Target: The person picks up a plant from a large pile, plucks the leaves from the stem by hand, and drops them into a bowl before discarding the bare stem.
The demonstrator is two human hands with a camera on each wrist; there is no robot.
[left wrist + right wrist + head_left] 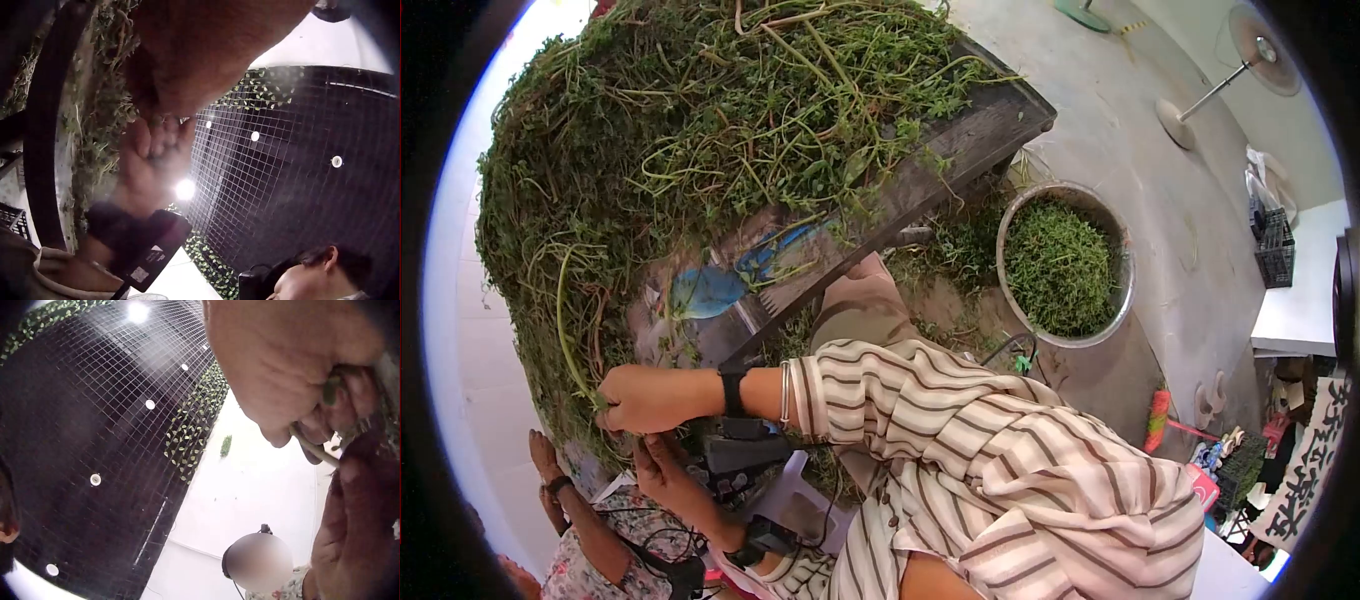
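Observation:
My right hand (pixel 645 398) grips a green plant stem (pixel 315 447), fingers curled round it, at the near edge of the heaped greens (pixel 650 130). A long pale-green stem (pixel 563 320) rises from beside that hand. Just below it, my left hand (pixel 668 480) pinches the lower end of the held stem between thumb and fingers, as the right wrist view shows. In the left wrist view the left hand (pixel 206 50) fills the top, partly hiding the fingers of the right hand (pixel 153 162). Both wrists wear dark straps with small devices.
The greens lie on a dark wooden table (pixel 990 130) with blue patches showing. A round metal basin (pixel 1127 290) of cut greens stands on the floor to the right. Another person (pixel 590 545) in a floral top sits close by. A stand fan (pixel 1185 115) is farther off.

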